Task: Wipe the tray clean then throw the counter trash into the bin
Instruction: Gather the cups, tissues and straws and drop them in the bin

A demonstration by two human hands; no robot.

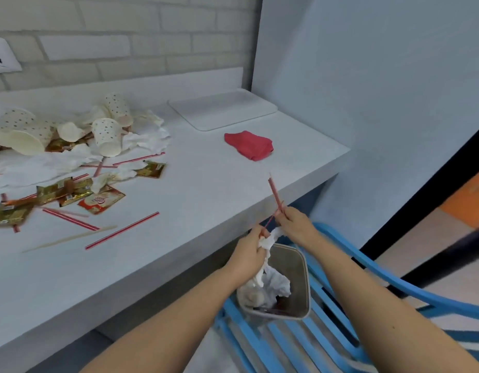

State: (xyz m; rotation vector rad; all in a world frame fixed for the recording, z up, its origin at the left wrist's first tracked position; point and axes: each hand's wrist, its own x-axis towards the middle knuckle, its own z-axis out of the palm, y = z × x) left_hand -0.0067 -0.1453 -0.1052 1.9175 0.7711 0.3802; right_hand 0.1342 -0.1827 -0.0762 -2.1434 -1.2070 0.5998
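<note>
The left hand (250, 247) and right hand (294, 224) are close together at lower centre, above the bin (304, 278). The left grips a crumpled tissue (272, 238); the right pinches a red straw (274, 192). The tray (222, 111) lies well apart at upper centre, a red cloth (249, 145) near it. Trash (71, 146) litters the left of the counter (179, 211).

A white counter (206, 189) runs along the brick wall. At its far right corner lies a flat white tray (222, 111), and just in front of that, apart from it, a crumpled red cloth (249, 145). The left part is littered: spotted paper cups (108, 140) tipped on their sides among crumpled white napkins (147, 138), with torn sachets (101, 201), red-and-white straws (122, 230) and a pale wooden stirrer (69, 239) scattered nearer the front edge. Below the counter's edge, a grey bin (304, 278) stands on the slatted seat of a blue chair (259, 345).
</note>
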